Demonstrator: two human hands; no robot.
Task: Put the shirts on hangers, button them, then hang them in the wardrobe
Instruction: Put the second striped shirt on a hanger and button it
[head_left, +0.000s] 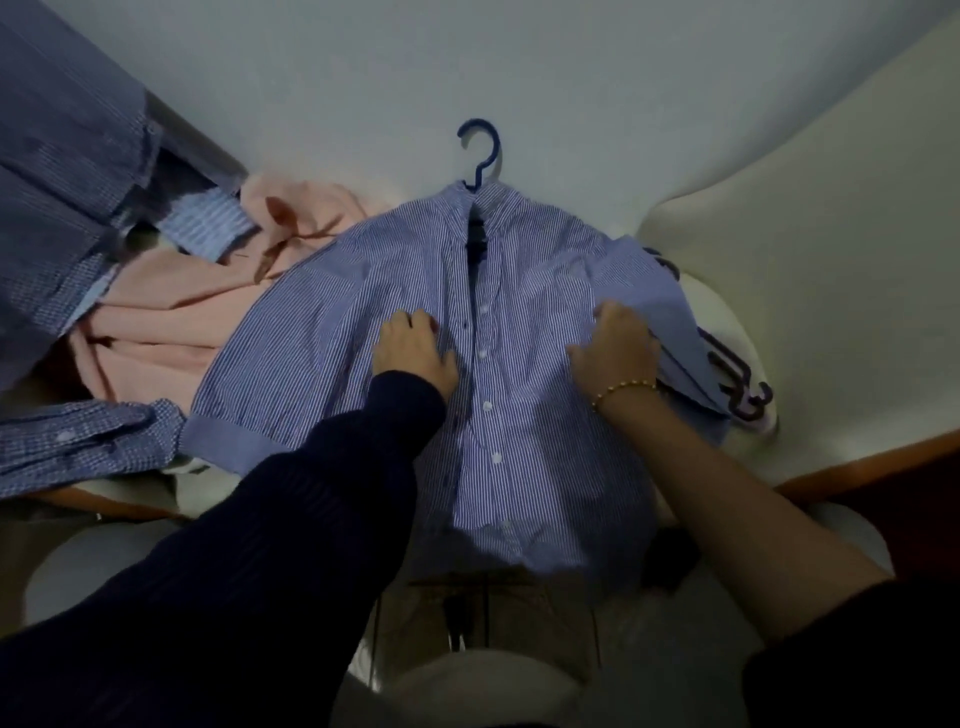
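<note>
Shirt (545, 415), blue-striped, lay face up in the middle of the frame on a pale sheet (597, 130), with its collar toward the top and its hem drooping off the near edge at the bottom. It looked light, thin and floppy to me, cloth that would crease and slide. I would have taken it by the two front edges close beside the opening, or lifted it by the hanger rather than by the fabric.

The left hand (413, 351) lay on the left panel just beside the front opening, fingers curled down onto the cloth. Whether it pinched or merely pressed, I could not tell. The right hand (615, 345) sat on the right chest, right of the button row, its fingers curled into the fabric where the sleeve folded over, seemingly gripping it.

The hanger (480, 156) was inside, its hook poking out above the collar at top centre. The buttons (487, 405), small and white, ran down between the two hands. The front gaped dark below the collar, so the top at least looked undone.
</note>
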